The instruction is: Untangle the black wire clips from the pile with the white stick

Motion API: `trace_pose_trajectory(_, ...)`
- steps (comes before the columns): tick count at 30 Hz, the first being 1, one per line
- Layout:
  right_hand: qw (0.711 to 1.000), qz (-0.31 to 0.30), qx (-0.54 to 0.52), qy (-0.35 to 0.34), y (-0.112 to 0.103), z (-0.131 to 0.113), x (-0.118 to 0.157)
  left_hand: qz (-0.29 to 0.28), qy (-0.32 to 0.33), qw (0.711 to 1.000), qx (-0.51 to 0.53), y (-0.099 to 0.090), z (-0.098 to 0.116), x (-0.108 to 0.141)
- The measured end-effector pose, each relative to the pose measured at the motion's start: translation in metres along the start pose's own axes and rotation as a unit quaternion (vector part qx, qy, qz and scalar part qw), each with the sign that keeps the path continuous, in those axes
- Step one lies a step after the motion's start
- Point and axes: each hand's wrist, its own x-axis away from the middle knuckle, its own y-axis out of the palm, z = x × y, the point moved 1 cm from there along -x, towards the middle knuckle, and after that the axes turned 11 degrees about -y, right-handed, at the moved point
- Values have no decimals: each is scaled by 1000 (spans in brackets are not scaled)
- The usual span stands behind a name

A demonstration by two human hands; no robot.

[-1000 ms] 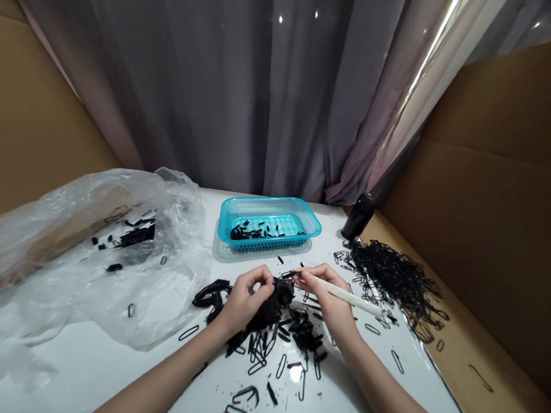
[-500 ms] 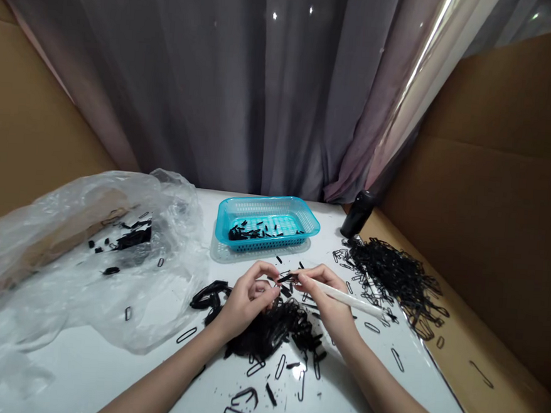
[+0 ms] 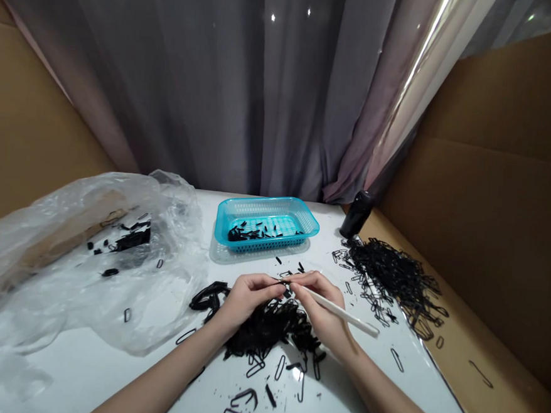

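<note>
My left hand (image 3: 249, 298) is closed in a pinch on a small black piece (image 3: 279, 282), mostly hidden by the fingertips. My right hand (image 3: 323, 310) grips a white pen-like tool (image 3: 348, 315), its back end sloping down to the right. The fingertips of both hands meet, or nearly so, around the black piece; what the tool's tip does there is too small to tell. Below them on the white table lies a heap of black rubbery pieces (image 3: 267, 332). Loose black loops (image 3: 280, 367) and slivers are scattered about it.
Behind my hands stands a blue plastic basket (image 3: 266, 247) with small black pieces inside. A dark cylindrical container (image 3: 356, 215) and a big pile of black loops (image 3: 391, 268) are on the right. A clear plastic bag (image 3: 81, 281) covers the left. Cardboard walls (image 3: 487, 215) flank the table.
My hands have come together at the fingertips, and the left fingers have closed more tightly. The white tool's back end has dropped and shifted slightly left.
</note>
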Motion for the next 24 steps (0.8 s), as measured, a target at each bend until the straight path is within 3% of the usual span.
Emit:
trace_pose_trajectory(4, 1000, 3, -14, 5, 1, 0, 0, 10, -41, 997, 65, 1, -3, 0)
trace_pose_trajectory(10, 1000, 12, -8, 1, 0, 2, 0, -19, -82, 988, 131, 2, -7, -1)
trace_pose_trajectory(18, 1000, 16, -2, 6, -3, 5, 0, -38, -106, 985, 131, 1, -6, 0)
trace_pose_trajectory(24, 1000, 22, 6, 19, -8, 6, -4, -55, -76, 981, 172, 1, -2, 2)
